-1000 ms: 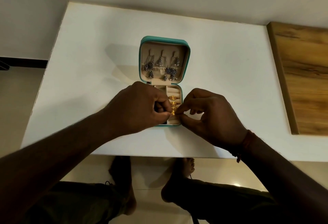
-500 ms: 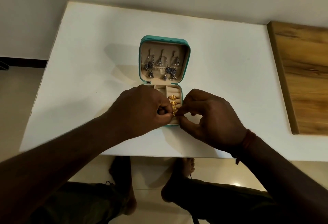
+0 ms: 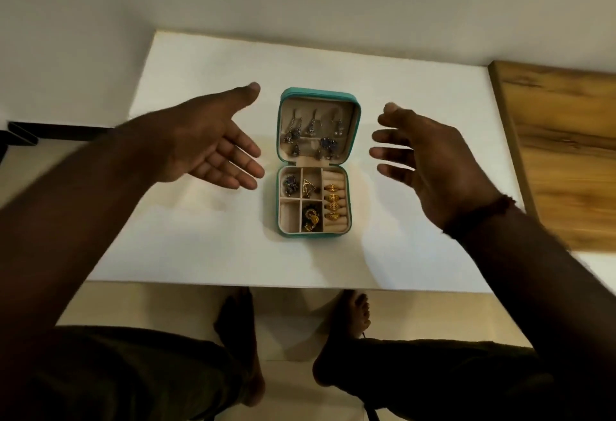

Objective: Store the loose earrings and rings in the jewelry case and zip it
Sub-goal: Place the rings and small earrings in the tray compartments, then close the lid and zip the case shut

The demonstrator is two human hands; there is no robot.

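Note:
A teal jewelry case (image 3: 278,201) lies open on the white table (image 3: 200,237), its lid (image 3: 282,127) folded back. Silver drop earrings (image 3: 313,135) hang inside the lid. Several gold rings (image 3: 334,202) sit in the beige ring rolls at the tray's right. Small compartments hold dark and gold earrings (image 3: 310,219). My left hand (image 3: 213,147) hovers left of the case, palm up, fingers spread, holding nothing. Right of the case my right hand (image 3: 423,160) hovers with fingers apart, also empty. Neither hand touches the case.
A wooden board (image 3: 563,154) lies along the table's right side. The table's near edge runs just above my bare feet (image 3: 346,330) on the pale floor. A white wall stands behind the table.
Both hands were pinched together over the ring rolls; they have now let go, opened, and moved apart to either side of the case, uncovering the whole tray.

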